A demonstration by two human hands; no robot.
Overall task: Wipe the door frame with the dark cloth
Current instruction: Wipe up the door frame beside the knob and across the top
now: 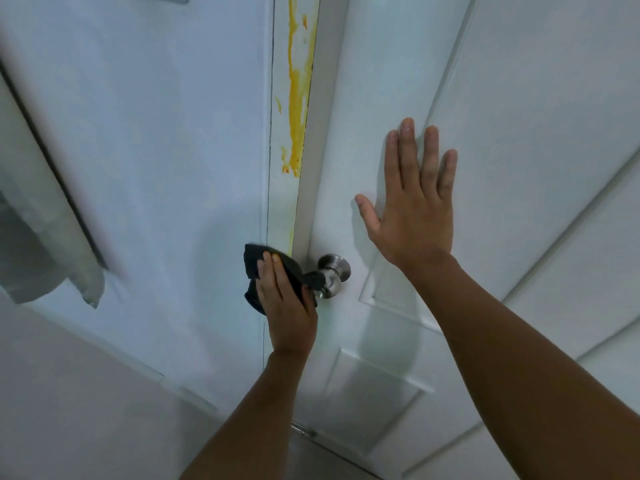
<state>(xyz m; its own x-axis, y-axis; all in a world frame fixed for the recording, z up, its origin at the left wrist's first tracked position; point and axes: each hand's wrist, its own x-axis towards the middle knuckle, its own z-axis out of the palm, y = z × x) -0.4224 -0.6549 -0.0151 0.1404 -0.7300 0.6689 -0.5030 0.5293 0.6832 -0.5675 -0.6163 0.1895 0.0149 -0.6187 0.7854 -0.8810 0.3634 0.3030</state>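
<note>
Left hand [285, 299] presses the dark cloth [254, 268] flat against the door frame [282, 209], just left of the metal knob [334, 271]. Yellow streaks [298, 98] run down the frame above (cloth sits below them). Right hand [414, 209] open, palm flat on the white door [485, 168], holding nothing.

A round metal doorknob [334, 271] sits on the white panelled door [519, 133], and a pale curtain [45, 244] hangs at far left.
</note>
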